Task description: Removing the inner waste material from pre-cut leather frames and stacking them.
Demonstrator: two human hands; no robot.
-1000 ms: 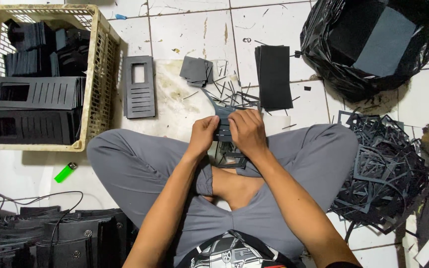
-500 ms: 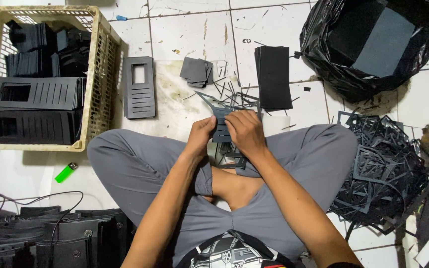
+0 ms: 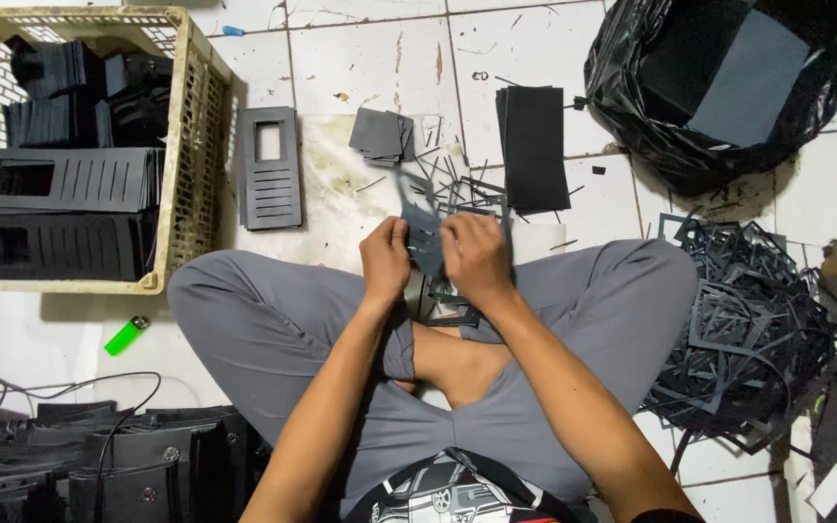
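- Position: a person sits cross-legged on the tiled floor (image 3: pixel 370 58). Both hands meet over the lap, just in front of a pale work mat (image 3: pixel 341 208).
- Left hand (image 3: pixel 386 257): fingers closed on the left edge of a thin dark die-cut sheet (image 3: pixel 425 237).
- Right hand (image 3: pixel 477 260): fingers closed on the right edge of the same sheet, with the thumb side towards the left hand.
- The sheet is held upright between the two hands, clear of the mat. Its top corner stands above the knuckles. It is blurred, so its cut pattern cannot be read.
- Step in hand, as judged: the sheet is being worked between the hands, apparently to part the panel from its surrounding waste.
- Handling note, as a judgement: thin stock of this kind calls for a firm pinch close to the cut lines and an even pull, or it may tear.
- A dark frame offcut (image 3: pixel 448 310) lies in the lap under the hands.
- Loose strips (image 3: pixel 467 189) are scattered on the mat just beyond the hands.
- A finished slotted panel (image 3: pixel 269 167) lies beside the basket (image 3: pixel 186 145), which holds stacked panels.
- A heap of waste frames (image 3: pixel 748 329) lies to the person's right.
- Compared with half a second ago: the sheet has risen and its upper corner now shows above the fingers. The hands are in nearly the same place, and nothing on the floor has moved.
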